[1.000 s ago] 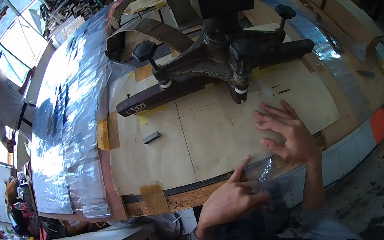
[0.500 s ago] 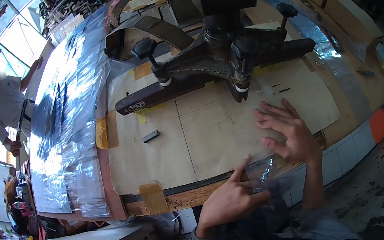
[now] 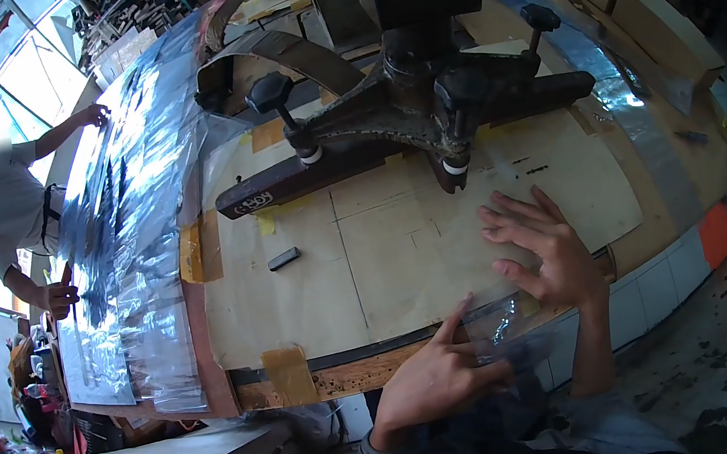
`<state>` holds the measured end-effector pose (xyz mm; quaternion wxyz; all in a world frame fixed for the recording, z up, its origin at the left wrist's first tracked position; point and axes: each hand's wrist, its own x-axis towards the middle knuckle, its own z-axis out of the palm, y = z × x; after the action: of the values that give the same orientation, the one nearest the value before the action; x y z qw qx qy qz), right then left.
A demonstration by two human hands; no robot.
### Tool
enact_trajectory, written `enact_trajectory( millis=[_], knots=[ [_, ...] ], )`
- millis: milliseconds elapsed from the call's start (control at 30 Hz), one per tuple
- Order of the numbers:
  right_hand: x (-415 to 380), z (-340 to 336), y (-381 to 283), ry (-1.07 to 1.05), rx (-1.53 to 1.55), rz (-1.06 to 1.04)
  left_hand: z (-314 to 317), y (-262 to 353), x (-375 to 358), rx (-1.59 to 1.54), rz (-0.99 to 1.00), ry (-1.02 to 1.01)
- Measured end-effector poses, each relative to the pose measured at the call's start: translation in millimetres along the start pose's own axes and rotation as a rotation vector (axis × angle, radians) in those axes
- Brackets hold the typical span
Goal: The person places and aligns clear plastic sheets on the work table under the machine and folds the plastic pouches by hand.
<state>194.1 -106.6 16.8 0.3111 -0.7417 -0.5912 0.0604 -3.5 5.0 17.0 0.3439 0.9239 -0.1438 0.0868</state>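
Observation:
My right hand (image 3: 544, 255) lies over the right part of a pale paper sheet (image 3: 291, 310), fingers spread and thumb apart. At the front edge, my left hand (image 3: 435, 377) has its index finger stretched towards the sheet and its thumb pointing right; nothing shows gripped in it. A crumpled piece of clear plastic (image 3: 503, 324) lies between the two hands at the edge. Thin dark lines are drawn on the sheet. A small dark grey block (image 3: 284, 259) rests left of the longest line. Beyond my right fingertips stands a dark metal machine head (image 3: 419, 99) with black knobs.
A dark bar (image 3: 317, 172) runs beneath the machine head. Brown tape (image 3: 288, 377) sits on the wooden front edge. Shiny plastic film (image 3: 130, 226) covers the left side, where another person (image 3: 12, 202) stands. Cardboard pieces (image 3: 655, 29) lie at the back right.
The person at the left has leaned closer to the film, one arm reaching further over it and the other hand raised slightly. My hands have hardly moved.

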Motion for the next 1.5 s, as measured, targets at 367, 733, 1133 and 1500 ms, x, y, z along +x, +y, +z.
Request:
enact_trajectory(
  millis=[367, 733, 1133, 1500],
  knots=[
    [0.2, 0.4, -0.2, 0.003, 0.002, 0.001, -0.6, -0.5, 0.2, 0.010, 0.008, 0.010],
    [0.3, -0.4, -0.2, -0.001, -0.002, -0.003, -0.5, 0.0, 0.8, 0.007, 0.006, 0.014],
    [0.6, -0.6, -0.5, -0.003, 0.008, 0.005, 3.1, -1.5, 1.4, -0.006, 0.017, 0.073],
    [0.7, -1.1, 0.8, -0.008, 0.065, 0.033, 8.3, -5.7, -3.5, -0.028, 0.015, 0.074]
  ],
)
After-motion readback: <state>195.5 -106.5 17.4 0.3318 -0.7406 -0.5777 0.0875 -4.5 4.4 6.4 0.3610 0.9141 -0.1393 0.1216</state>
